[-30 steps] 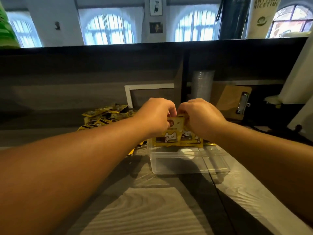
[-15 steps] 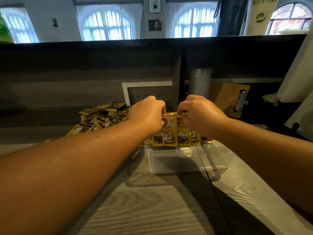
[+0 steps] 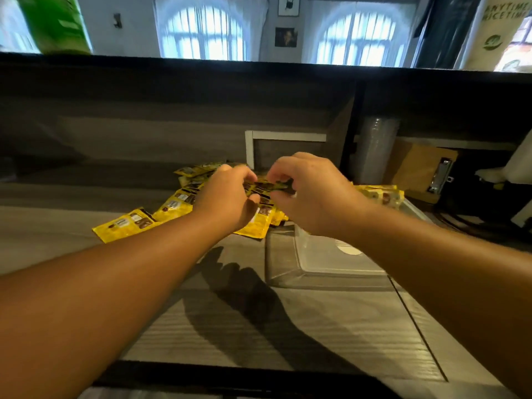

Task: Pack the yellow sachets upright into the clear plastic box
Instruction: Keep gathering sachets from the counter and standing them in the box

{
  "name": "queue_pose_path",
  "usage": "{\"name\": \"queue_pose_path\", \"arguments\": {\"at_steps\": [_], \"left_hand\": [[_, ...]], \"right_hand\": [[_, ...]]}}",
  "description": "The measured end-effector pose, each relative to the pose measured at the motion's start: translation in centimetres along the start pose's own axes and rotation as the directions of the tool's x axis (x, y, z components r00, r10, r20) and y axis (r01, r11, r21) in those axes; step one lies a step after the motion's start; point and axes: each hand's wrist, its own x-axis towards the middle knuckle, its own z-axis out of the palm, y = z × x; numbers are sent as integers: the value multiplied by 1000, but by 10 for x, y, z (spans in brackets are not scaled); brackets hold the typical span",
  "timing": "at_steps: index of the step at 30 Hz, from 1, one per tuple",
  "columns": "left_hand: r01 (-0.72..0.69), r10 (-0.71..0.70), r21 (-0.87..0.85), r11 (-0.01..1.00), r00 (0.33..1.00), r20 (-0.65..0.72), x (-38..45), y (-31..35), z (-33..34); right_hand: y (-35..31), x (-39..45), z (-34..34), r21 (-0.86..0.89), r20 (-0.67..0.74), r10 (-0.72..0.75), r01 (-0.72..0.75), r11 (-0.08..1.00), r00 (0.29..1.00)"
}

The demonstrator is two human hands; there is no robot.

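Yellow foil sachets (image 3: 260,187) sit pinched between the left hand (image 3: 227,197) and right hand (image 3: 311,191) above the loose pile, gathered for standing upright in the clear plastic box (image 3: 325,263) alongside.

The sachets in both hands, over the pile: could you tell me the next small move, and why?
Probably carry the held sachets rightward and stand them in the clear box. Both the left hand and right hand pinch them above the loose pile, and the box's near part looks bare.
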Motion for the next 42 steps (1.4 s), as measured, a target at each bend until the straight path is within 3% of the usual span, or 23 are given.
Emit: {"name": "queue_pose_path", "arguments": {"at_steps": [4, 8, 11, 17, 21, 26, 28, 31, 33, 36, 39, 42], "left_hand": [[106, -114, 262, 959, 993, 14, -35, -58, -17], [268, -329, 412, 871, 941, 82, -58, -106, -23], [340, -436, 419, 842, 886, 159, -66, -123, -21], [275, -330, 370, 887, 939, 93, -70, -121, -19], [141, -178, 424, 894, 983, 47, -72, -117, -17], [-27, 45, 202, 979, 995, -85, -75, -111, -12], [-17, 15, -7, 1000, 984, -176, -77, -107, -13], [131, -195, -240, 962, 943, -268, -79, -102, -24], [293, -421, -450, 843, 882, -213, -77, -107, -29], [395, -635, -764, 510, 773, -24, -76, -107, -34], [414, -679, -874, 256, 720, 142, -75, -104, -39], [447, -566, -890, 84, 757, 327, -76, -105, -41]], "right_hand": [[-34, 9, 43, 21, 127, -10, 7, 1000, 992], [-32, 16, 98, -162, 260, 151, -111, 981, 954], [-24, 17, 126, -219, 290, 264, -205, 954, 920], [-15, 12, 137, -184, 261, 258, -214, 959, 930], [-18, 5, 129, -169, 202, 268, -236, 957, 942], [-23, 1, 123, -173, 198, 251, -219, 960, 948], [-24, -1, 121, -161, 229, 238, -205, 965, 944], [-25, -3, 117, -168, 238, 236, -199, 965, 942], [-25, -4, 114, -172, 245, 238, -199, 965, 940], [-28, -4, 112, -142, 265, 232, -201, 969, 936], [-29, -5, 110, -55, 225, 237, -230, 972, 945], [-30, -5, 103, 137, 135, 269, -286, 948, 954]]}}
